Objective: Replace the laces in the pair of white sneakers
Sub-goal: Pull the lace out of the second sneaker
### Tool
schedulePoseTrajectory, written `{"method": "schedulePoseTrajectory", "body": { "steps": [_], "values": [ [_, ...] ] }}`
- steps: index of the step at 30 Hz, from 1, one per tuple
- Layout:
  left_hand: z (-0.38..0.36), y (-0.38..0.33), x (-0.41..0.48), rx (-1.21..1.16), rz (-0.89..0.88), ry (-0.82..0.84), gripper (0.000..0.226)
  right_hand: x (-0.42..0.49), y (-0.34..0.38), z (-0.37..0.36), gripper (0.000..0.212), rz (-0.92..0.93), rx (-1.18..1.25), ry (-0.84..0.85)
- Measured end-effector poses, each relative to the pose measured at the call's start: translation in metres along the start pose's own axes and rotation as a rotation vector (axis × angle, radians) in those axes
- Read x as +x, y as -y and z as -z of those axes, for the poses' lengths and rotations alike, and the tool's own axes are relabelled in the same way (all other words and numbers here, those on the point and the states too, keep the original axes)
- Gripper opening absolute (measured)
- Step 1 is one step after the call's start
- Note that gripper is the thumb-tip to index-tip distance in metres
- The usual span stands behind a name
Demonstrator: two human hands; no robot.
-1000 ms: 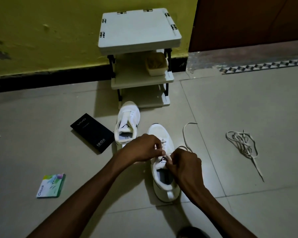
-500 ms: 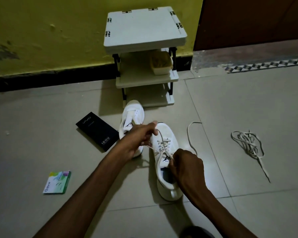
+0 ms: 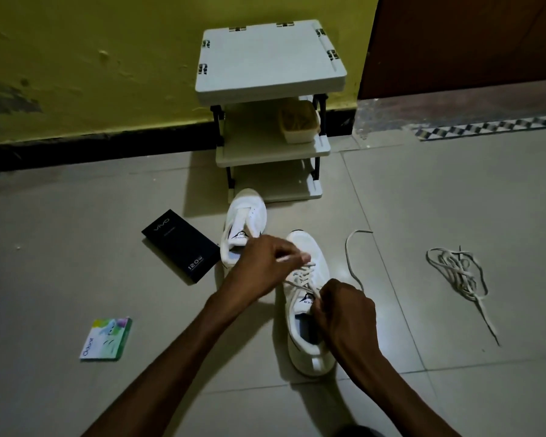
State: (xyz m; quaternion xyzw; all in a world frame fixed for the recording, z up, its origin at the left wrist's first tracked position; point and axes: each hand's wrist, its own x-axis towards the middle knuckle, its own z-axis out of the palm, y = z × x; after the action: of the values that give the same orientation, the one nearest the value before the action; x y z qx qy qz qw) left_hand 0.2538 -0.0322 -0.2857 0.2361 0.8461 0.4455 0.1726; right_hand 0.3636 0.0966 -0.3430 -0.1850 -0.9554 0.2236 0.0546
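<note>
Pinching lace point(image 3: 300, 275): left fingers point(image 3: 286, 248), right fingers point(image 3: 323, 298) (on sneaker point(image 3: 309, 246)) | tiled floor point(image 3: 438, 200) | yellow wall point(image 3: 108, 58)

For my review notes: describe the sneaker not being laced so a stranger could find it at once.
Find the white shelf rack against the yellow wall. On the floor just in front of its bottom shelf lies the far sneaker, beside a black box. Unlike the near sneaker, it has no lace.

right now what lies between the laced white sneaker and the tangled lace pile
Only a loose white lace tail curving across grey floor tiles, seen in the head view.
</note>
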Motion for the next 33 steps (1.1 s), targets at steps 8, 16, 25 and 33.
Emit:
{"method": "schedulePoseTrajectory", "body": {
  "steps": [8, 16, 25, 33],
  "values": [
    [-0.022, 0.009, -0.012, 0.732, -0.321, 0.028, 0.014, 0.002, -0.006, 0.001, 0.023, -0.021, 0.075, -0.012],
    [-0.039, 0.021, -0.011, 0.372, -0.07, -0.461, 0.011, 0.004, -0.001, 0.002, 0.022, -0.013, 0.12, 0.009],
    [-0.03, 0.018, -0.023, 0.64, -0.062, -0.14, 0.016, 0.001, -0.009, -0.001, 0.03, -0.017, 0.204, -0.022],
    [-0.036, 0.01, -0.045, 0.603, 0.075, -0.235, 0.018, 0.003, -0.013, -0.004, 0.025, -0.062, 0.279, -0.016]
  ]
}}
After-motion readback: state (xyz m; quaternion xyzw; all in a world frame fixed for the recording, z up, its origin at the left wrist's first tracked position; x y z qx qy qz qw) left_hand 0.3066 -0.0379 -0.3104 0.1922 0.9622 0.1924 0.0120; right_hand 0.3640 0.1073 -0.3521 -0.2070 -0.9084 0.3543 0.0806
